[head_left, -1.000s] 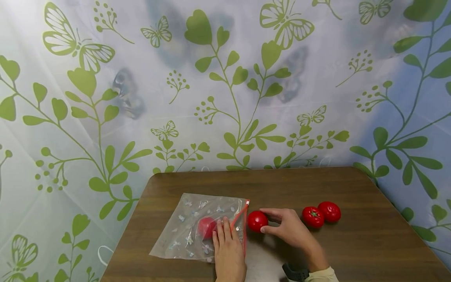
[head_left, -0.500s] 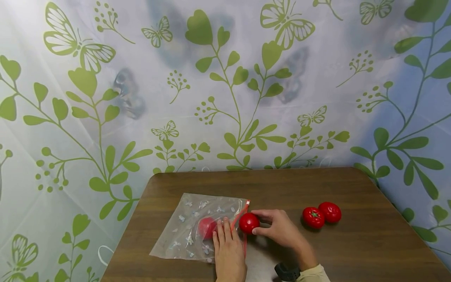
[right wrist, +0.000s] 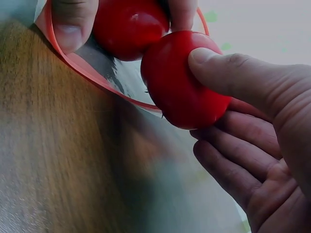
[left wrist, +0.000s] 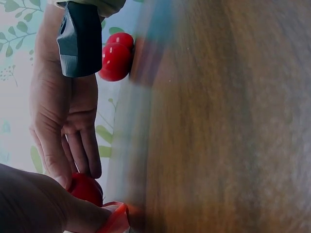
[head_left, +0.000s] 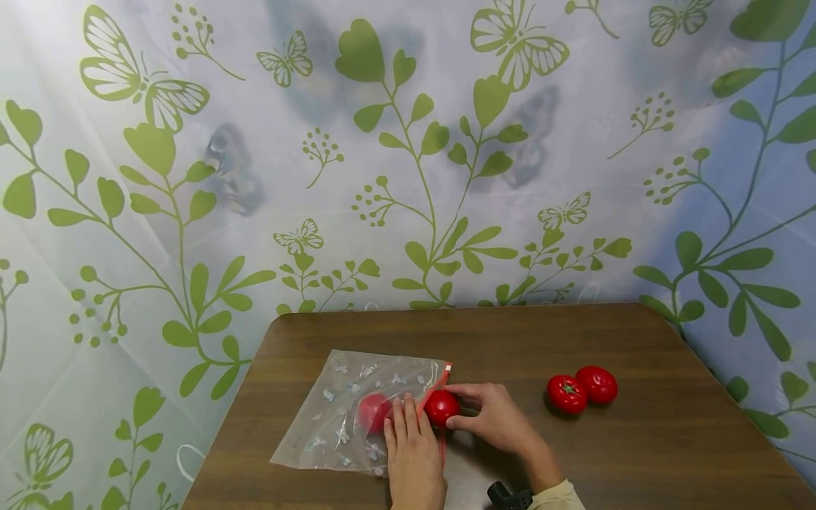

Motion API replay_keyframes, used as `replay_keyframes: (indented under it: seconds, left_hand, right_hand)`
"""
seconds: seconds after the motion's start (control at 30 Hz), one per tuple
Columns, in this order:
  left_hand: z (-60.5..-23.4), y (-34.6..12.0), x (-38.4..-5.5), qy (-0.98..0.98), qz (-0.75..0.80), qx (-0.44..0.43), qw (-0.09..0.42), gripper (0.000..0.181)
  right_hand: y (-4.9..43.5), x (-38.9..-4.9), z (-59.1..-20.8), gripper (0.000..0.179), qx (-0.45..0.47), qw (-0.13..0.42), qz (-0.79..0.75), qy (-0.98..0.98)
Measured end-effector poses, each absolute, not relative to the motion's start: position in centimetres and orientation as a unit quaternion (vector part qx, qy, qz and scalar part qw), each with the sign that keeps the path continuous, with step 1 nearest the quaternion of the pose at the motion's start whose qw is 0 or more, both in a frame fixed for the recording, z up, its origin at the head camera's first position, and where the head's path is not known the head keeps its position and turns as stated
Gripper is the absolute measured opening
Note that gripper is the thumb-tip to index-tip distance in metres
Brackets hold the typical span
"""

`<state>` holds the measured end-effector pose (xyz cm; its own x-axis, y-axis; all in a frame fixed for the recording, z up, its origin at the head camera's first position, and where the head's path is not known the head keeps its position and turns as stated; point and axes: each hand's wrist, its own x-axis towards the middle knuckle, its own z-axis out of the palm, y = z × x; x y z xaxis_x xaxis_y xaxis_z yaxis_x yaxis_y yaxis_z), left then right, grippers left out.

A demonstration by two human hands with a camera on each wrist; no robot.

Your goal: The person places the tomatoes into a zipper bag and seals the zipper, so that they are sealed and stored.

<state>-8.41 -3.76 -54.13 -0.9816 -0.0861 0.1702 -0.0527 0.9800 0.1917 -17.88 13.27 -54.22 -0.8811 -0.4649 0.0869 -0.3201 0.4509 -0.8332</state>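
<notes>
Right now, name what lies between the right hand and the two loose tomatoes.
Only bare table lies between the right hand and the loose tomatoes; the head view shows it.

Wood-grain table [head_left: 663,453]; patterned clear bag [head_left: 341,407] on left; two red tomatoes [head_left: 567,394] on right

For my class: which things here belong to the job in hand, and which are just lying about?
Part of the job:
red-edged bag
bagged tomato
tomato at the bag's mouth, pinched by the right hand
left hand, on the bag
loose tomatoes, probably

Just around it:
table
patterned curtain
dark wrist device
</notes>
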Motion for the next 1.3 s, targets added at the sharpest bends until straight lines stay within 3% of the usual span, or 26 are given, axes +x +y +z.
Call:
replay_keyframes:
  seconds: [0.13,0.37,1.3]
  left_hand:
    - [-54.1,-3.7,-8.4,-0.991,-0.092,0.034,0.090,0.100]
    - [-54.0,-3.7,-8.4,-0.991,-0.092,0.030,0.096,0.082]
    - [-53.8,-3.4,-8.6,-0.990,-0.105,0.038,0.088,0.084]
  right_hand:
    - [13.1,-17.8,-54.2,0.057,-0.227,0.072,-0.475,0.847]
    - [12.7,-17.8,-54.2,0.057,-0.221,0.070,-0.474,0.850]
    - [11.4,-18.0,-54.5,0.059,-0.217,0.061,-0.472,0.852]
